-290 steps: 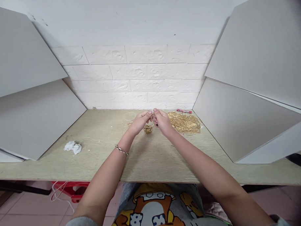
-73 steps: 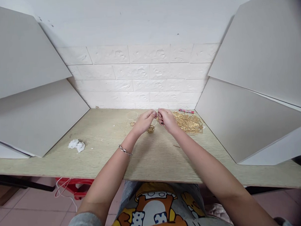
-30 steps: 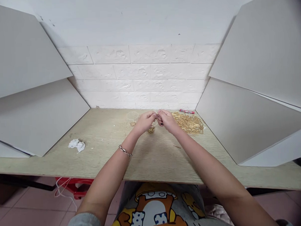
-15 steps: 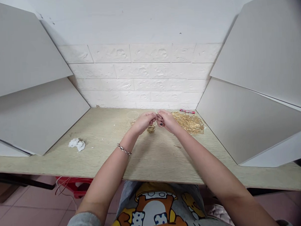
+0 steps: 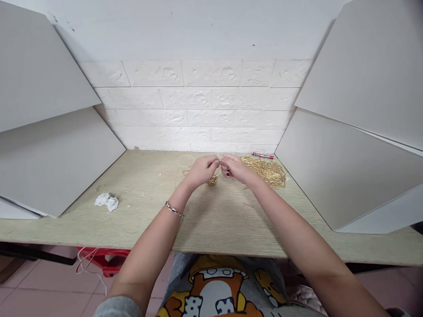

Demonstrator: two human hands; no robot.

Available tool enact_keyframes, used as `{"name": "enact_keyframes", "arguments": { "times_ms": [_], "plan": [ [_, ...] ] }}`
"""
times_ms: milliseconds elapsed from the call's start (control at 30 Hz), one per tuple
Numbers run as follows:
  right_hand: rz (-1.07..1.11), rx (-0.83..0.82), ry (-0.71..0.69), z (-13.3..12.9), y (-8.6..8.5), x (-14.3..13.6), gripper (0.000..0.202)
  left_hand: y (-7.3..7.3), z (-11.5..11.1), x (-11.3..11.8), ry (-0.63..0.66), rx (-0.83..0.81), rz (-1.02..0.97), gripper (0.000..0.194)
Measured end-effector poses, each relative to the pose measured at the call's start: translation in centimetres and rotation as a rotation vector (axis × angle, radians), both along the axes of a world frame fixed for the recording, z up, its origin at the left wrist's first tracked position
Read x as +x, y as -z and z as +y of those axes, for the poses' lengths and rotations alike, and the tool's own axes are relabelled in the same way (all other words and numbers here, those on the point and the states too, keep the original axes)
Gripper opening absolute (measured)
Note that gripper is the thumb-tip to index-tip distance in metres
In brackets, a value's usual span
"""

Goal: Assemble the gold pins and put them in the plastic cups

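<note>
My left hand (image 5: pixel 204 171) and my right hand (image 5: pixel 234 168) meet fingertip to fingertip above the back half of the table. Both are closed in a pinch; what sits between the fingertips is too small to make out. A pale thin loop (image 5: pixel 218 171) shows just under the fingers, between the hands. Below my left hand is a small bunch of gold pieces (image 5: pixel 212 181). Beside my right hand spreads a pile of thin gold sticks or tubes (image 5: pixel 270 173). One slim gold piece seems to poke out under my right fingers.
A red pen-like tube (image 5: pixel 262 156) lies behind the gold pile. A faint clear ring (image 5: pixel 186 160) rests left of my hands, and a crumpled white tissue (image 5: pixel 107 202) farther left. Grey panels (image 5: pixel 69 159) flank the table on both sides; a white brick-pattern wall (image 5: pixel 199 99) closes the back.
The hands stay together in nearly the same place, with fingers slightly shifted. My left fingers are curled in more, and the view has moved a little.
</note>
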State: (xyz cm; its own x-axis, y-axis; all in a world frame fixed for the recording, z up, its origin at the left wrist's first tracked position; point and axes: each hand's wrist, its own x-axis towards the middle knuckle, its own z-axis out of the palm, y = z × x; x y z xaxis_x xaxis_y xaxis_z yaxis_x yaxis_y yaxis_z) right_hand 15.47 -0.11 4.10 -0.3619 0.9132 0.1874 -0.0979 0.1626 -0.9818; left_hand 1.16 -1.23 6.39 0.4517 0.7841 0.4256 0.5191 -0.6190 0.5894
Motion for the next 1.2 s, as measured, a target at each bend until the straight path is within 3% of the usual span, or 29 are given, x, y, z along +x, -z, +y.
{"name": "enact_keyframes", "arguments": {
  "times_ms": [267, 400, 733, 1000, 1200],
  "plan": [
    [-0.078, -0.089, -0.010, -0.4, -0.5, 0.2, 0.025, 0.7, 0.5, -0.1, 0.005, 0.262, 0.215, 0.023],
    [-0.038, -0.165, -0.032, -0.7, -1.0, 0.1, 0.023, 0.8, 0.5, -0.1, 0.008, 0.306, 0.218, 0.024],
    [0.115, -0.242, -0.123, -1.2, -1.9, 0.2, 0.031, 0.5, 0.3, 0.1, -0.005, 0.132, 0.039, 0.024],
    [0.183, -0.295, -0.190, -0.8, -1.6, 0.5, 0.033, 0.8, 0.5, 0.0, 0.085, -0.071, -0.152, 0.030],
    [0.206, -0.296, -0.206, -0.9, -1.6, 0.5, 0.033, 0.9, 0.6, -0.1, 0.124, -0.114, -0.196, 0.032]
  ]
}}
